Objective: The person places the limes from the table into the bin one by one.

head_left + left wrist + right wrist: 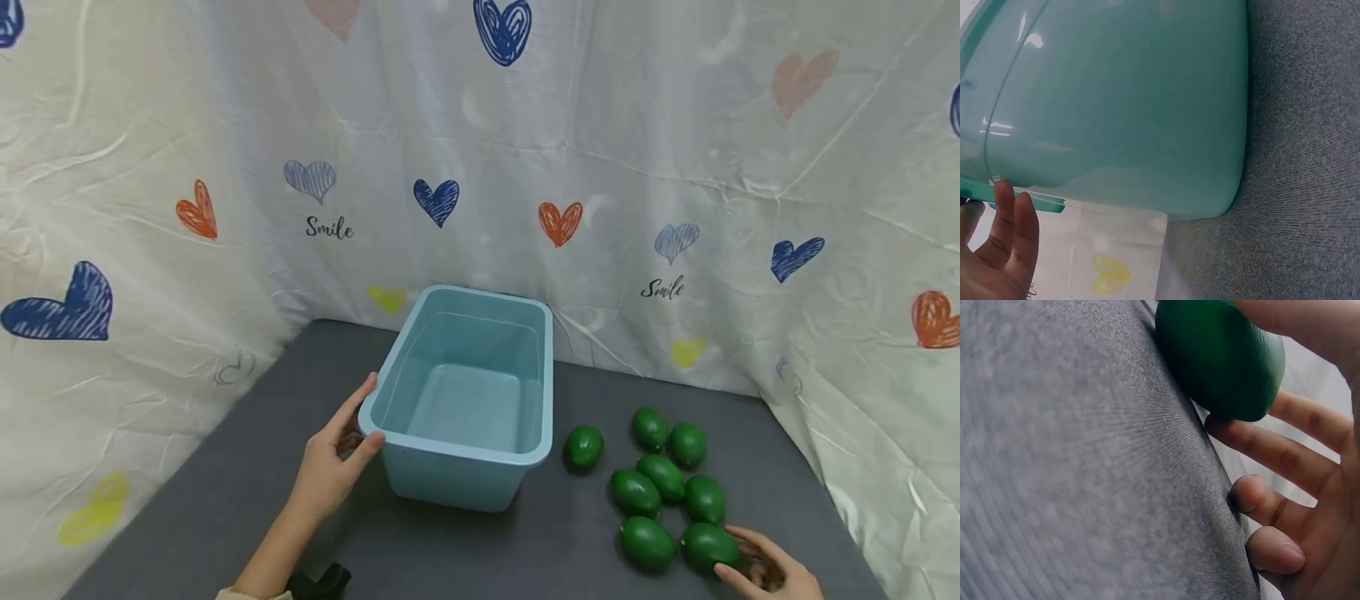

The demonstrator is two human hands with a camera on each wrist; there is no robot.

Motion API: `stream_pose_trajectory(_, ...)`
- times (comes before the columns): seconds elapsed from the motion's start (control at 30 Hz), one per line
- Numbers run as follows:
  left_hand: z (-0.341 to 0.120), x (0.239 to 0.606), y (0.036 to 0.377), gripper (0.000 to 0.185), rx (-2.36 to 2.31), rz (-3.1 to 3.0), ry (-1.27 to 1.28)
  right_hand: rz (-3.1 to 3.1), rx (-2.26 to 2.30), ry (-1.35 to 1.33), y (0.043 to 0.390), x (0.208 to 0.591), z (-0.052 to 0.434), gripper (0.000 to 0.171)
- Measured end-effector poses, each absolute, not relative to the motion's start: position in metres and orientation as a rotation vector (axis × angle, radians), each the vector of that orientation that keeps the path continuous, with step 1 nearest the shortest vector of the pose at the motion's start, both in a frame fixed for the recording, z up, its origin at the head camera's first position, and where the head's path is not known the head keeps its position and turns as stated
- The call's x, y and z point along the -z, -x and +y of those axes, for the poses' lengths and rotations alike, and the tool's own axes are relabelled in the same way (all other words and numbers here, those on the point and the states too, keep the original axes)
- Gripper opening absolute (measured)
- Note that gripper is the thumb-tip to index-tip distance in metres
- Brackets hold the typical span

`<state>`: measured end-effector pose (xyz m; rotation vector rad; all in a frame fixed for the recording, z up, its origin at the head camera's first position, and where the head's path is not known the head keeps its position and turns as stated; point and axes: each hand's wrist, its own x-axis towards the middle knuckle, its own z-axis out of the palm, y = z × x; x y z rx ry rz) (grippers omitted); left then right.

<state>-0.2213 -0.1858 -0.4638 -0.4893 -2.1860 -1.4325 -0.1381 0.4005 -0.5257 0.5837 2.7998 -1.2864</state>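
Note:
A light blue plastic bin (465, 475) stands tilted toward the viewer's left on the dark grey table, its inside bare. My left hand (330, 467) grips the bin's near left corner, thumb on the front of the rim and fingers along the side; the left wrist view shows fingertips (1005, 194) at the rim. At the lower right, my right hand (772, 571) holds the nearest green lime (708, 546) between thumb and fingers. In the right wrist view this lime (1216, 359) sits close to the cloth, with the other fingers loosely curled below it.
Several more limes lie grouped right of the bin, among them a lime (647, 543) beside the held one and a lime (583, 447) nearest the bin. A white curtain (480, 125) with hearts hangs behind the grey table (247, 467). A black strap device (322, 581) shows at the left wrist.

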Motion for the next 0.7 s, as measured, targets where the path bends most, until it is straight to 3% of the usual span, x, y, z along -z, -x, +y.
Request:
stream_pose_trajectory(0.17, -0.188, 0.465, 0.221, 0.075, 1.438, -2.195, 0.491, 2.835, 1.240, -0.593, 0.140, 0.531, 0.400, 0.089)
stream_pose_trajectory(0.7, -0.187, 0.463, 0.221, 0.075, 1.440, -2.183, 0.490, 2.850, 1.179, -0.601, 0.140, 0.520, 0.385, 0.086)
